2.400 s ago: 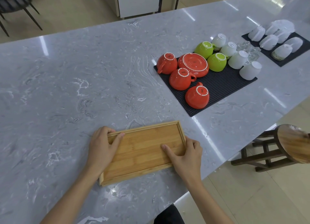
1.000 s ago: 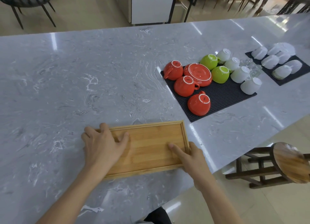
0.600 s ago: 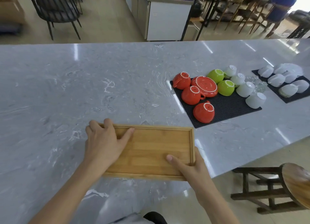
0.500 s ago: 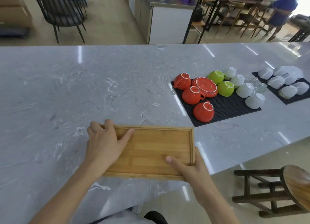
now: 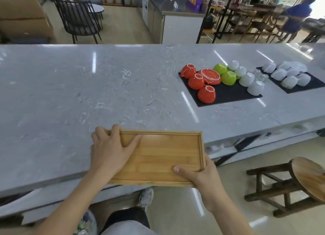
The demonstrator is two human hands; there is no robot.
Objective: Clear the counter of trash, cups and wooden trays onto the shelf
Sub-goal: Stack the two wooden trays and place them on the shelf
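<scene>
Because the bamboo tray (image 5: 158, 157), low in centre frame half over the tabletop (image 5: 70, 97) edge, looks light, rigid and smooth, the left hand (image 5: 110, 150) and right hand (image 5: 202, 175) sensibly clamp its short ends.

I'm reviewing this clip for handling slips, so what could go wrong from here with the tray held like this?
The wooden tray overhangs the counter's near edge, gripped by the left hand at one end and the right hand at a near corner; a weak grip might let it tip to the floor. The stool stands close on the right, so swinging the tray that way might knock it.
</scene>
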